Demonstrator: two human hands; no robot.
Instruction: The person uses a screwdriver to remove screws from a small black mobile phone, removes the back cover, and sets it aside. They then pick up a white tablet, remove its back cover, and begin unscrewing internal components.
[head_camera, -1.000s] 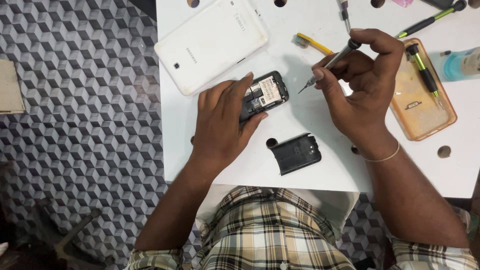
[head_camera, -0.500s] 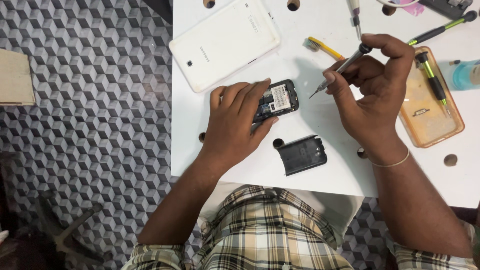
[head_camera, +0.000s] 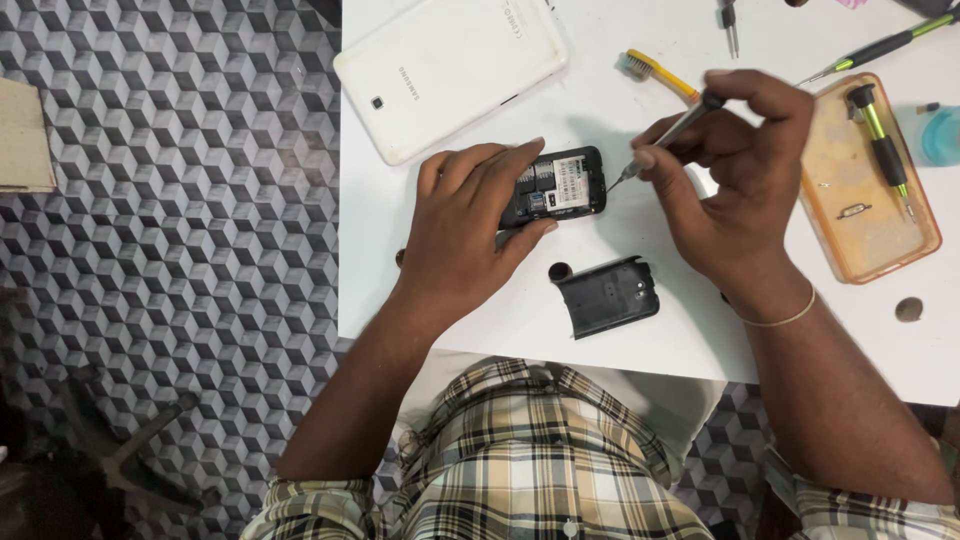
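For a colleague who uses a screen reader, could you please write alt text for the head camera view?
Seen from above, a person's left hand steadies an opened black phone on a white table while the right hand holds a small screwdriver to its edge. Nearby lie the phone's back cover, a white tablet, a toothbrush and an orange tray of tools.

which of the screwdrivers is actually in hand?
The dark-handled screwdriver pinched in the right hand, tip at the opened phone. The green-handled one lies in the orange tray; another lies on the table.
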